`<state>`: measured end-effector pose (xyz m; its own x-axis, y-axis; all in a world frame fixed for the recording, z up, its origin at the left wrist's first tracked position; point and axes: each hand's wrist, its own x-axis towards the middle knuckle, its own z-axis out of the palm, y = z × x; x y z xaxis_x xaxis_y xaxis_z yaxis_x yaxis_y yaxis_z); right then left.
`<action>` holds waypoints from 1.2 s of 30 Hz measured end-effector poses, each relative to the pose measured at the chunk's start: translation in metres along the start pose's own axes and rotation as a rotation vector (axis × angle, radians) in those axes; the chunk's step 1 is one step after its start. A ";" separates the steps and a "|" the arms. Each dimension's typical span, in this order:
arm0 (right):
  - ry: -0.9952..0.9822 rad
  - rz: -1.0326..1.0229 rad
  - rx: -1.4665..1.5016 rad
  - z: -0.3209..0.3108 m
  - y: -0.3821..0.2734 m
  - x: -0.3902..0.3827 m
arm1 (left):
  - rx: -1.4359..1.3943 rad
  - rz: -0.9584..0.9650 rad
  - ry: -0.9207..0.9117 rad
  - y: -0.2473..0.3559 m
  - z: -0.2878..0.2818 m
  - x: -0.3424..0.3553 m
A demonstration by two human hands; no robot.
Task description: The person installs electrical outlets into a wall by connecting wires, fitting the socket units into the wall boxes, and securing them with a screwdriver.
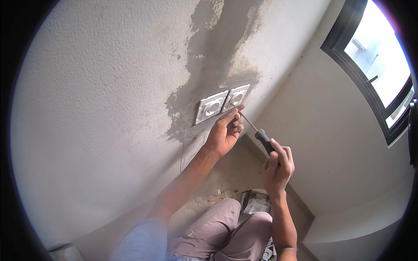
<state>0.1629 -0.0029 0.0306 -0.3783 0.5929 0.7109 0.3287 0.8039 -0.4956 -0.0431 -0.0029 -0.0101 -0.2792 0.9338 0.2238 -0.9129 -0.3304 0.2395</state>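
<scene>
Two white socket inserts sit side by side in the wall: a left socket (212,107) and a right socket (238,94), both without cover plates. My right hand (279,170) is wrapped round the black handle of a screwdriver (248,121). Its thin shaft slants up and left, with the tip at the lower left part of the right socket. Just below that socket, my left hand (224,135) has its thumb and forefinger closed about the shaft near the tip, the other fingers curled. Whether the tip sits in a screw is too small to tell.
Grey patched plaster (210,56) surrounds the sockets on the white textured wall. A dark-framed window (378,82) is in the adjoining wall at right. Beyond my knees, an open box (257,204) of small parts stands on the floor, beside a brush-like tool (222,197) and debris.
</scene>
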 end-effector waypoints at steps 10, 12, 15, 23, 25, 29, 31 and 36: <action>-0.060 0.072 0.015 -0.007 0.005 0.004 | -0.077 -0.025 -0.017 0.000 0.001 0.006; 0.079 0.133 0.183 -0.001 -0.022 0.007 | -0.064 -0.038 0.008 -0.001 0.004 0.005; 0.163 -0.049 0.058 0.007 0.002 0.006 | -0.048 -0.033 0.011 0.000 0.000 0.006; 0.225 -0.008 0.228 0.019 -0.007 -0.004 | -0.001 -0.043 0.026 0.002 0.005 0.002; 0.024 -0.013 0.069 0.006 0.002 -0.007 | -0.014 -0.035 0.004 0.002 0.002 0.003; 0.043 0.260 0.356 -0.001 -0.028 0.002 | -0.033 -0.042 0.029 0.001 0.004 0.003; 0.254 -0.064 0.188 0.014 -0.028 0.005 | -0.025 -0.036 0.012 0.001 0.006 0.003; -0.007 0.271 0.089 -0.010 -0.029 0.007 | -0.049 -0.050 0.006 0.004 0.002 0.006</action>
<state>0.1592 -0.0226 0.0552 -0.2928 0.7869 0.5432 0.3413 0.6167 -0.7094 -0.0481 0.0005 -0.0058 -0.2348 0.9496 0.2075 -0.9391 -0.2767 0.2039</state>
